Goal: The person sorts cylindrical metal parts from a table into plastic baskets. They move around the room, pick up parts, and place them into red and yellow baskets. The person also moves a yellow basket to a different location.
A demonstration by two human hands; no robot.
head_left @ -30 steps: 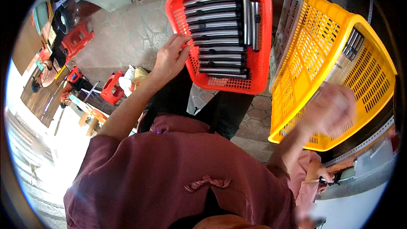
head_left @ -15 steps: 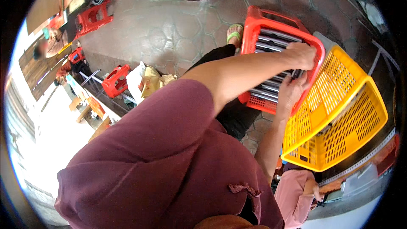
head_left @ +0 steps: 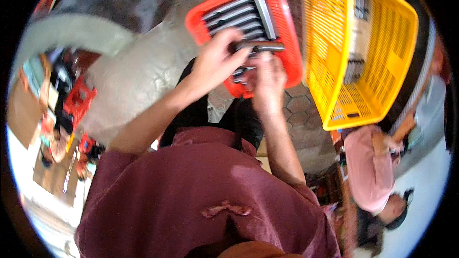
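Observation:
My left hand is closed round one end of a short dark metal bar, which lies crosswise above a red plastic basket. Close below the bar, my right hand has its fingers curled up against it; motion blurs their tips. In the basket, several black and silver metal bars lie side by side, and one silver bar runs across their right ends. Small shiny dark pieces show beside my right thumb, too blurred to make out.
Right of the basket stands a yellow slotted crate, tipped with its opening to the right and dark parts inside. A person in a pink top is at the lower right. Red stools and another person are at the left.
Both hands have come up out of the red basket, now with a dark bar between them. My view has turned, so basket and crate appear further up, the basket also further left.

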